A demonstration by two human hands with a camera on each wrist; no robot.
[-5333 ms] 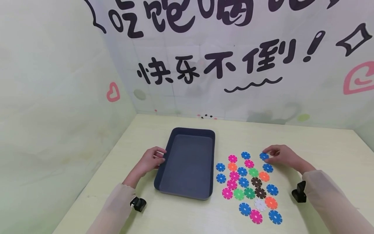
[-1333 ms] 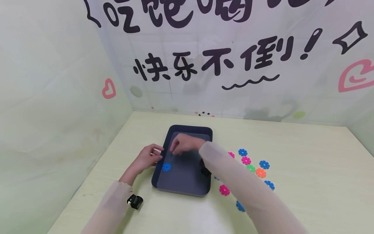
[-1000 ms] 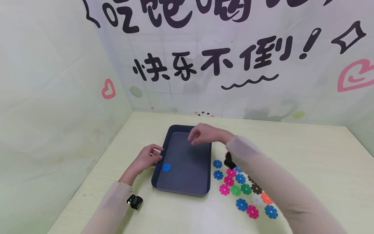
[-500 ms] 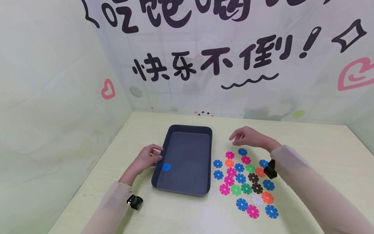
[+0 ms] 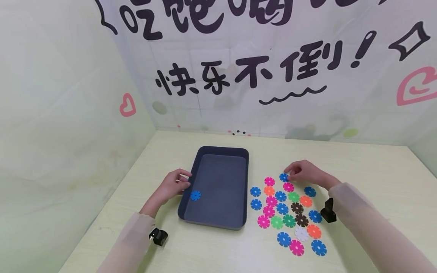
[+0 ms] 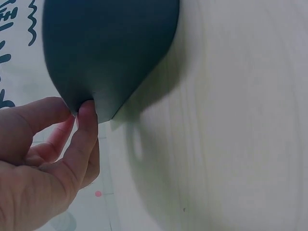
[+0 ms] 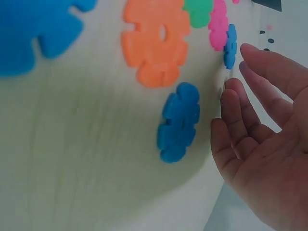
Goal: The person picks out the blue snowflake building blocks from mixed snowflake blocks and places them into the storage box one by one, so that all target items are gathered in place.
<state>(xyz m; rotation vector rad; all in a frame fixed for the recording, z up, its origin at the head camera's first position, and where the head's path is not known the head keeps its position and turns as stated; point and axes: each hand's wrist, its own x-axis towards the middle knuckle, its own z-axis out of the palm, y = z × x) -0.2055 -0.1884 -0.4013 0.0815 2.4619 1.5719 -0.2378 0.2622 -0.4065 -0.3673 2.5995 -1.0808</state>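
Note:
A dark grey rectangular tray (image 5: 220,185) lies on the table, with one blue notched plastic disc (image 5: 195,195) near its left side. My left hand (image 5: 170,185) pinches the tray's left rim; in the left wrist view, the thumb and fingers (image 6: 86,120) meet at its edge. On the right, my right hand (image 5: 305,172) reaches down over the back of the loose discs. Its thumb and forefinger are right at a blue snowflake-shaped disc (image 5: 283,177). The right wrist view shows the fingers (image 7: 233,106) loosely bent and parted beside that disc (image 7: 231,46).
Several notched discs in pink, orange, green, brown, white and blue lie flat right of the tray, among them an orange disc (image 5: 305,201) and a white disc (image 5: 301,233). A printed wall cloth (image 5: 218,113) stands behind the table.
A blue disc from the back right of the group now lies in the tray. My right hand has moved from over the tray back right, down to another blue disc. My left hand stays at the rim.

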